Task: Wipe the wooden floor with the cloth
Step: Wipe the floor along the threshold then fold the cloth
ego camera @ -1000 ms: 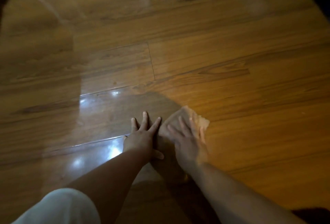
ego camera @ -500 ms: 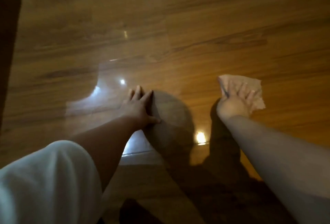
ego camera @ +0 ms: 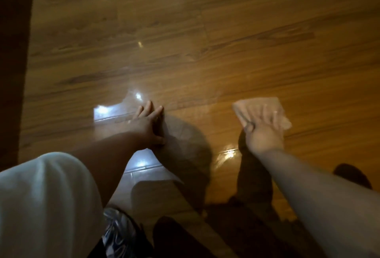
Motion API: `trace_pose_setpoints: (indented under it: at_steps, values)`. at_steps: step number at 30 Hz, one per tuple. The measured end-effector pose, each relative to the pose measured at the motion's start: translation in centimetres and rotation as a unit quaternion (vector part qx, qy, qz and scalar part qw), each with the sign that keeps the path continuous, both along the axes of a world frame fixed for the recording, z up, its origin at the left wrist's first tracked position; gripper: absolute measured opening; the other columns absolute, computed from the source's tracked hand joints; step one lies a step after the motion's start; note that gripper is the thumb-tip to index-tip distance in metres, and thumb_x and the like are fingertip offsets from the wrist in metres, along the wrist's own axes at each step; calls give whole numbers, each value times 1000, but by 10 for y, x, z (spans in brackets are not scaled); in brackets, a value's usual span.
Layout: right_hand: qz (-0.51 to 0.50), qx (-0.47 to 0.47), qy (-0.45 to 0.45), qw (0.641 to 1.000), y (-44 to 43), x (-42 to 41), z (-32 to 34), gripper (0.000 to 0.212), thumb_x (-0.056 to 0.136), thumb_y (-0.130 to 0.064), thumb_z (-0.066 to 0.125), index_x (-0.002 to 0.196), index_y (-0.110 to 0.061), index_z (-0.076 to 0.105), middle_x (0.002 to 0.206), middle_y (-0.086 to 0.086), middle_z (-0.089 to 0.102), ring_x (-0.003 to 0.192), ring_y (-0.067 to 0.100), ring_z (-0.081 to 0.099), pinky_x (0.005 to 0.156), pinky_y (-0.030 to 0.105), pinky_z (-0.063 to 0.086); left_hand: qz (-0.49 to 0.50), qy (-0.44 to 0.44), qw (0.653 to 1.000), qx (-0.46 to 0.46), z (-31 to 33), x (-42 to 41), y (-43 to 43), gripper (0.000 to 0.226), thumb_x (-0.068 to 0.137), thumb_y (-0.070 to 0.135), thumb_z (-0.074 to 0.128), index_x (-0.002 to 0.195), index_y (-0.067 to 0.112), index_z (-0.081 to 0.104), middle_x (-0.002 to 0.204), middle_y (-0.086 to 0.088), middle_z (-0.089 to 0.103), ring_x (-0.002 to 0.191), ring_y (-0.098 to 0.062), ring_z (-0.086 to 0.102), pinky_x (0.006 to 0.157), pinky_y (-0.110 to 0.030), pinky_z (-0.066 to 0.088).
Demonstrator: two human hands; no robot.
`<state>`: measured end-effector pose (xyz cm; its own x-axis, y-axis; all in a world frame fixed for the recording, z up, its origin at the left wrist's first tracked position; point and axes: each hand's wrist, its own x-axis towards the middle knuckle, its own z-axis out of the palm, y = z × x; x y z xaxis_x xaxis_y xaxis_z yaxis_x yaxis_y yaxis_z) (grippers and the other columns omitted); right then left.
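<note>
Two hands rest flat on the wooden floor (ego camera: 226, 52). Right hand (ego camera: 262, 128), fingers spread, presses the pale cloth (ego camera: 281, 112), whose far edge shows beyond its fingertips. Left hand (ego camera: 147, 123) lies open, well apart. Bare boards stretch ahead of both; a dark edge (ego camera: 14, 52) borders the left.

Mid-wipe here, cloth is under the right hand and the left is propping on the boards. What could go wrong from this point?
1. The left hand bears flat on glossy floor showing bright glare; if that sheen is moisture, the prop could slip.
2. The right hand lies flat with fingers spread on the cloth, whose far edge pokes out; it may bunch or slide free.
</note>
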<state>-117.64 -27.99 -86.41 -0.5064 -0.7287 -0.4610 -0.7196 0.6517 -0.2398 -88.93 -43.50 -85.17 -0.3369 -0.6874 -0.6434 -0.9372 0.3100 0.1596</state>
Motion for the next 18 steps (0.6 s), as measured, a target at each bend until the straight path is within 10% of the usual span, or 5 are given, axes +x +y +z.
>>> trace_pose_setpoints:
  at_steps: [3, 8, 11, 15, 18]
  values:
    - [-70, -3, 7, 998, 14, 40, -4, 57, 98, -33, 34, 150, -44, 12, 161, -2, -8, 147, 31, -10, 117, 50, 0, 5, 20, 1000, -24, -8, 9, 4, 115, 64, 51, 82, 151, 40, 7, 161, 3, -10, 147, -21, -9, 115, -57, 19]
    - [384, -104, -48, 916, 77, 171, -1, 45, 84, -40, 57, 128, -48, 53, 152, -13, 34, 144, 21, 26, 114, 42, 28, -8, 4, 999, -39, -7, 7, 14, 104, 73, 53, 75, 152, 33, 11, 161, -2, -5, 147, -28, 3, 115, -54, 18]
    - [446, -79, -50, 890, 74, 175, 10, 37, 74, -51, 61, 109, -41, 69, 136, -11, 55, 131, 17, 48, 111, 40, 32, -36, -27, 998, -36, -4, 7, 21, 96, 78, 53, 69, 152, 35, 11, 161, -6, -6, 146, -31, 5, 118, -48, 13]
    - [156, 21, -103, 982, 45, 113, 18, 52, 99, -51, 26, 150, -39, 22, 161, -5, 1, 148, 27, -3, 119, 44, 2, -72, -52, 996, -21, 1, 20, 43, 81, 86, 52, 59, 151, 37, 14, 161, -9, -1, 145, -33, 8, 116, -43, 11]
    - [35, 7, -217, 975, 35, 91, 35, 44, 103, -37, 26, 145, -33, 37, 159, -2, 18, 138, 22, 28, 112, 36, 21, -36, 26, 994, -104, 0, 20, 71, 62, 95, 47, 42, 150, 39, 17, 161, -4, 3, 147, -30, 9, 117, -48, 14]
